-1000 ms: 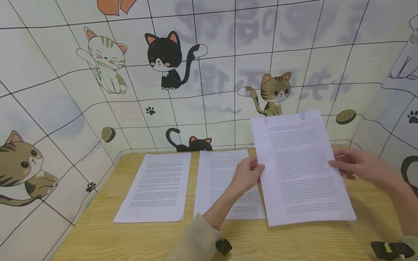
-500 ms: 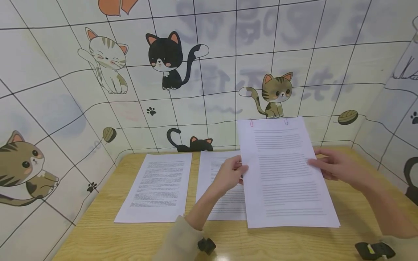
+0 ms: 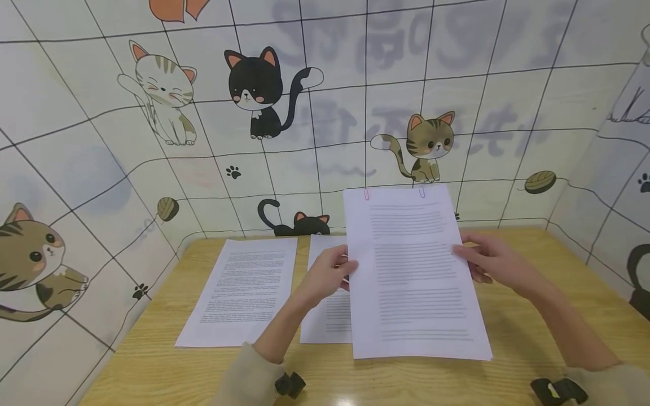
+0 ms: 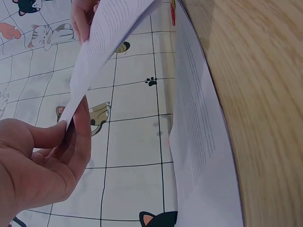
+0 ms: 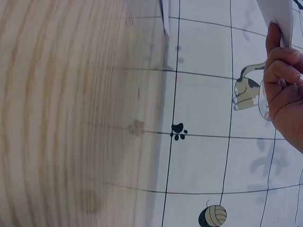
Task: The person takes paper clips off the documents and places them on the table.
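A small stack of printed paper [image 3: 416, 270] is held up, tilted, above the table in the head view. Two paper clips sit on its top edge, a pink clip [image 3: 367, 194] and a pale purple clip [image 3: 421, 192]. My left hand [image 3: 325, 276] pinches its left edge, thumb in front and fingers behind. On the opposite edge my right hand [image 3: 495, 262] holds it the same way; the right wrist view shows those fingers [image 5: 281, 61] at the paper's edge. Behind the raised stack, a second printed stack [image 3: 325, 316] lies on the table, partly covered from sight.
Another printed stack [image 3: 238, 293] lies flat at the left of the wooden table [image 3: 167, 372]. A wall [image 3: 345, 129] with cat drawings and grid lines rises right behind the table's back edge. A small red and yellow item [image 4: 173, 14] shows beside the lying papers in the left wrist view.
Both hands have carried the clipped stack leftward and slightly down. It now overlaps more of the middle stack in the head view. The left stack has stayed put.
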Motion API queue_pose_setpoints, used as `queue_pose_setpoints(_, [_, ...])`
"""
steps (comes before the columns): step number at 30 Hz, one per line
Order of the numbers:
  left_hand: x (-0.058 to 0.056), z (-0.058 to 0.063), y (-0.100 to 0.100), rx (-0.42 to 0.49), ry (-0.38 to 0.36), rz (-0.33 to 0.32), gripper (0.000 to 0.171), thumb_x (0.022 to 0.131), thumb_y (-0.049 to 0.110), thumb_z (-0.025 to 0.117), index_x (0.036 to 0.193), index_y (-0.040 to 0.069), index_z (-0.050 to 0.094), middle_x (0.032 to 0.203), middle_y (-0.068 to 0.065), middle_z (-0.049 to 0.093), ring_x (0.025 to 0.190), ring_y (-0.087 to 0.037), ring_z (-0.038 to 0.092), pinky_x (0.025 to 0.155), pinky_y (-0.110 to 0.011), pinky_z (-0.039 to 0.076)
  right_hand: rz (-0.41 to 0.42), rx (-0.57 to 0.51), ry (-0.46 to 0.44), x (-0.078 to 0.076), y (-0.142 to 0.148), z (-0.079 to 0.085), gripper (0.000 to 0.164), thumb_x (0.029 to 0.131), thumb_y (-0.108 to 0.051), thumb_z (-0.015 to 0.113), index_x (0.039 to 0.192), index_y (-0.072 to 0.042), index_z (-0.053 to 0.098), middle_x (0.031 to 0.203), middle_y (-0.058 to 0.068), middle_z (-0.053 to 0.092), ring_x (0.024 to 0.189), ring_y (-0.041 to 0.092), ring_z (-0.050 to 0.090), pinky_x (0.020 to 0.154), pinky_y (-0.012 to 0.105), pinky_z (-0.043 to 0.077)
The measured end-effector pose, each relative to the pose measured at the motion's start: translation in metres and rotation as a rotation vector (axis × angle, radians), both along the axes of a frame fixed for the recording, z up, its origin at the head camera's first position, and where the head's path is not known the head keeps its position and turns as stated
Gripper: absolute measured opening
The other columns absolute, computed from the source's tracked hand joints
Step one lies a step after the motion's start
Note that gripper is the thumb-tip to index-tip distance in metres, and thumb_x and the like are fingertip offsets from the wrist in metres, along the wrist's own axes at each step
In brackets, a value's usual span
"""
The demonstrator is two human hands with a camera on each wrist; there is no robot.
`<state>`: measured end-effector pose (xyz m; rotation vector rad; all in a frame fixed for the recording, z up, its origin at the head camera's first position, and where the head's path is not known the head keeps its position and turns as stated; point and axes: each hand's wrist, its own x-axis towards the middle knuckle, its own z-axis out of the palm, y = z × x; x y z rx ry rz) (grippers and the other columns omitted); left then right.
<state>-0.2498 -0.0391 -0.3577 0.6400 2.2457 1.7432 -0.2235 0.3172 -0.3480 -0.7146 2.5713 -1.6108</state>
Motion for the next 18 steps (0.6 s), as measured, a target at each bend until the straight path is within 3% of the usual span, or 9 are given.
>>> queue_pose_setpoints(8, [0.000,-0.005,-0.024,-0.030,0.027,0.013,0.020,0.102,0.004,0.055,0.120,-0.002,0.061,0.099,-0.015,0.072,0.077,-0.020,0.069,0.067,-0.035,0.058,0.044,0.001,-0.049,0.000,-0.021,-0.002,0.021,0.103,-0.008,0.057,0.119,0.006,0.052,0.071,0.013,0.064,0.048,0.018,0.046,0.042,0.027,0.035])
queue_pose_setpoints(13, [0.002,-0.006,-0.035,-0.071,0.049,0.091,0.024,0.099,0.008,0.063,0.122,0.000,0.063,0.098,-0.013,0.072,0.078,-0.018,0.068,0.066,-0.032,0.057,0.062,0.016,-0.047,0.001,-0.035,-0.004,0.028,0.103,-0.008,0.057,0.126,0.005,0.049,0.068,0.011,0.062,0.049,0.018,0.050,0.043,0.026,0.039])
queue_pose_setpoints(18, [0.002,-0.007,-0.047,-0.076,0.076,0.144,0.024,0.096,0.008,0.068,0.118,-0.001,0.065,0.095,-0.013,0.074,0.077,-0.017,0.067,0.063,-0.030,0.054,0.135,-0.004,-0.026,-0.001,-0.048,-0.007,0.031,0.103,-0.004,0.054,0.130,0.007,0.045,0.065,0.011,0.059,0.049,0.019,0.051,0.043,0.028,0.043])
